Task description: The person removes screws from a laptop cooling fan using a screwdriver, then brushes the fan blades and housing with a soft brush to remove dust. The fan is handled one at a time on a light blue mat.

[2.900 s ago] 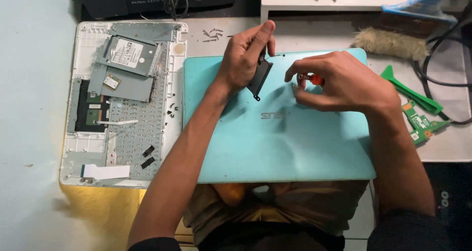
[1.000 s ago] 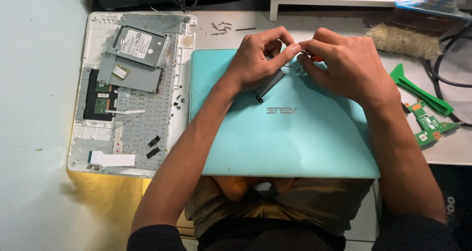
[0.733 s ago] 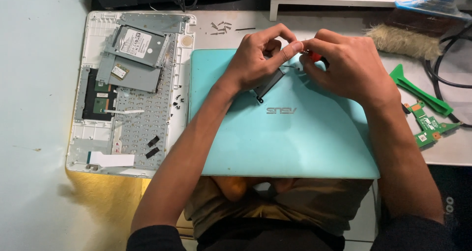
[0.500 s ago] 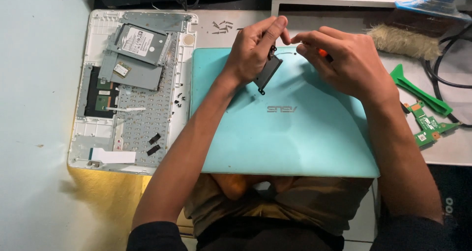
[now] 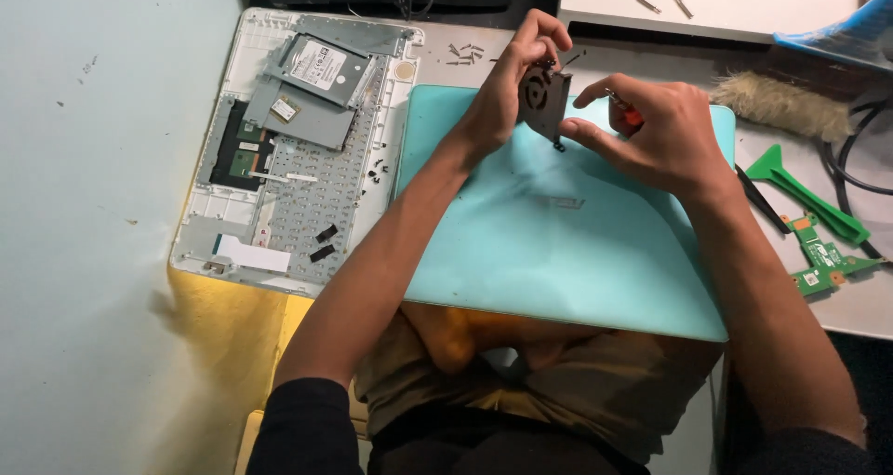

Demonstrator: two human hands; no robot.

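Head view: fan (image 5: pixel 544 101) is pinched upright in left hand (image 5: pixel 502 98), lifted clear above teal lid (image 5: pixel 558 242) vs. 0.5 s ago. Right hand (image 5: pixel 651 135) w/ red-handled tool (image 5: pixel 633 116) is curled shut, fingertips touching fan's lower edge; fan looks freed for handling.

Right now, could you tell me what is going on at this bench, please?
A person holds a small dark laptop cooling fan in the left hand, raised above a closed turquoise laptop lid. The right hand touches the fan's lower edge and grips a small red-handled tool. To the left lies an opened white laptop base with a silver hard drive. Loose screws sit behind the lid.
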